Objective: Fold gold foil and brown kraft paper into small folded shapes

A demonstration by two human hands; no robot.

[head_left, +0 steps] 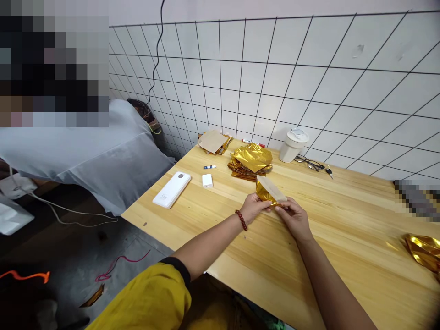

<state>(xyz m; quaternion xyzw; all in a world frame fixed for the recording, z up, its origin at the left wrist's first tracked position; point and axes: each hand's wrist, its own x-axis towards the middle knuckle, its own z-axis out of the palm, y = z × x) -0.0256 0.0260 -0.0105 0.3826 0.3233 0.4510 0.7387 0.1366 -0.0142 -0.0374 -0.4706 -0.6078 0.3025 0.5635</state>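
My left hand, with a red bead bracelet on its wrist, and my right hand both pinch a folded piece of gold foil backed with beige paper above the wooden table. Just beyond my hands lies a crumpled stack of gold foil sheets. A pile of brown kraft paper sits farther back, and another crumpled gold foil sheet lies at the right table edge.
A white power bank, a small white box, a small pen, a marker, a white lidded cup, glasses and keys lie on the table. A white grid-lined wall borders its far side.
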